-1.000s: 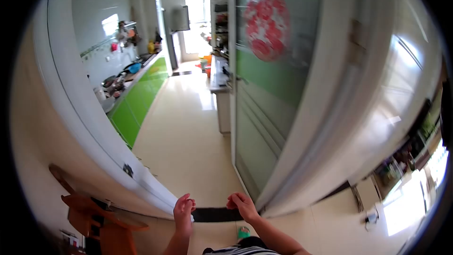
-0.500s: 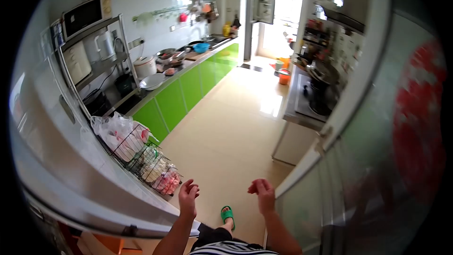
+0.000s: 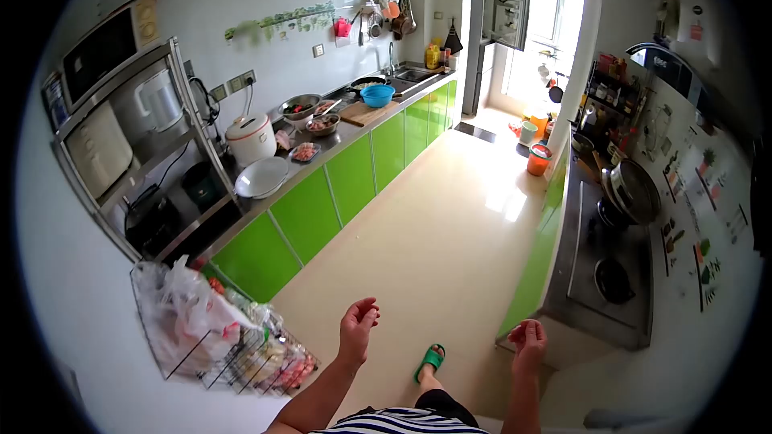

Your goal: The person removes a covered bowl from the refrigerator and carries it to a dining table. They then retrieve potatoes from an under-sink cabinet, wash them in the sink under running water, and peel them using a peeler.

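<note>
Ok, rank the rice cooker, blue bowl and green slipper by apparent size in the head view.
1. rice cooker, largest.
2. blue bowl and green slipper look alike; the slipper is nearer the camera, so their order is unsure.

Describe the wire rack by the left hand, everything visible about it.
The wire rack is a low basket stand of thin dark metal wire, standing on the floor against the white wall at the near end of the green cabinets. It looks tiered or split into compartments, though the exact layout is hard to tell. A crumpled translucent plastic bag fills the end nearer the wall, and bagged food in reds and pale tones fills the rest. The left hand hangs open beside it, not touching.
</note>
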Motion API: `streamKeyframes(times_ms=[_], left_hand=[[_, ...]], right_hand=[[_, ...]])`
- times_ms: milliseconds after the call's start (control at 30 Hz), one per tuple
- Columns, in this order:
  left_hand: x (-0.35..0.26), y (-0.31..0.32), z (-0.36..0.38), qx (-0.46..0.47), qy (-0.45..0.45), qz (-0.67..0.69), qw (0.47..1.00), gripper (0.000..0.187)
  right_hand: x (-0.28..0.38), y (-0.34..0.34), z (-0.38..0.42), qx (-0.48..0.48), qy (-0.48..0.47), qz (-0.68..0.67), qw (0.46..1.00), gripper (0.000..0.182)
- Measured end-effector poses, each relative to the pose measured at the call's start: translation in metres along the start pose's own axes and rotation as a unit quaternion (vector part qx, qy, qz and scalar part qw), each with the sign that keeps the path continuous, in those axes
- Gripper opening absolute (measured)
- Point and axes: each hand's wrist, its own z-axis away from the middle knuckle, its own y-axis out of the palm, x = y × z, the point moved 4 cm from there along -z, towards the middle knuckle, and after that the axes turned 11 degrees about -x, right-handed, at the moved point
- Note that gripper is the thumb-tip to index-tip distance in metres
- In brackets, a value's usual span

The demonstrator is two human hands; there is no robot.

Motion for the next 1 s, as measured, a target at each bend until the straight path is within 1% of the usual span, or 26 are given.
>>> streamKeyframes(times_ms=[67, 133, 167, 200, 267, 300, 333, 367, 400, 467, 533, 567, 633, 667, 767, 833, 933, 967, 1000], left_hand=[[0.009, 0.026, -0.047, -0.01, -0.001, -0.009, 1.0, 0.022], [0.006, 0.057, -0.099, -0.024, 0.006, -0.01, 1.0, 0.022], [0.005, 0.07, -0.121, -0.03, -0.015, 0.003, 0.999, 0.022], [0.005, 0.082, -0.141, -0.036, -0.038, 0.014, 0.999, 0.021], [-0.005, 0.111, -0.189, -0.042, -0.027, 0.026, 0.998, 0.021], [-0.009, 0.122, -0.21, -0.047, -0.025, 0.031, 0.998, 0.021], [-0.013, 0.131, -0.232, -0.054, -0.027, 0.031, 0.998, 0.021], [-0.017, 0.139, -0.251, -0.072, -0.01, 0.029, 0.997, 0.02], [-0.019, 0.145, -0.269, -0.091, 0.007, 0.028, 0.995, 0.02], [-0.01, 0.147, -0.306, -0.118, 0.013, 0.014, 0.993, 0.02], [0.005, 0.147, -0.35, -0.155, 0.022, -0.009, 0.988, 0.018], [0.012, 0.148, -0.376, -0.156, 0.024, -0.008, 0.987, 0.018], [0.023, 0.153, -0.427, -0.219, -0.01, -0.02, 0.975, 0.017], [0.026, 0.161, -0.455, -0.236, -0.017, -0.022, 0.971, 0.016], [0.011, 0.211, -0.55, -0.217, -0.009, -0.036, 0.975, 0.016], [-0.001, 0.266, -0.618, -0.175, 0.003, -0.042, 0.984, 0.016], [-0.017, 0.362, -0.702, -0.067, -0.002, -0.068, 0.995, 0.016], [-0.019, 0.396, -0.725, -0.045, -0.006, -0.078, 0.996, 0.016], [-0.019, 0.434, -0.745, 0.013, -0.002, -0.077, 0.997, 0.016]], right_hand=[[-0.017, 0.028, -0.055, 0.005, 0.004, 0.002, 1.0, 0.02], [-0.023, 0.072, -0.112, 0.025, 0.013, -0.011, 1.0, 0.018], [-0.024, 0.093, -0.137, 0.03, 0.016, -0.008, 0.999, 0.018], [-0.021, 0.119, -0.158, 0.048, 0.017, 0.001, 0.999, 0.02], [-0.021, 0.172, -0.21, 0.106, 0.019, 0.023, 0.994, 0.021], [-0.02, 0.199, -0.231, 0.129, 0.007, 0.056, 0.99, 0.021], [-0.025, 0.224, -0.256, 0.144, 0.004, 0.062, 0.988, 0.021], [-0.031, 0.246, -0.279, 0.159, 0.003, 0.072, 0.985, 0.021], [-0.035, 0.267, -0.298, 0.165, 0.01, 0.079, 0.983, 0.021], [-0.045, 0.312, -0.337, 0.203, 0.032, 0.044, 0.978, 0.022], [-0.057, 0.345, -0.384, 0.221, 0.032, 0.051, 0.973, 0.022], [-0.065, 0.361, -0.407, 0.229, 0.03, 0.056, 0.971, 0.022], [-0.076, 0.385, -0.459, 0.21, 0.028, 0.049, 0.976, 0.022], [-0.081, 0.393, -0.487, 0.184, 0.028, 0.055, 0.981, 0.022], [-0.081, 0.417, -0.563, 0.11, 0.036, 0.055, 0.992, 0.021], [-0.074, 0.432, -0.616, 0.086, 0.029, 0.036, 0.995, 0.019], [-0.063, 0.44, -0.675, 0.013, -0.005, 0.021, 1.0, 0.02], [-0.063, 0.438, -0.693, -0.011, -0.009, 0.016, 1.0, 0.02], [-0.066, 0.434, -0.712, -0.027, -0.016, 0.029, 0.999, 0.02]])
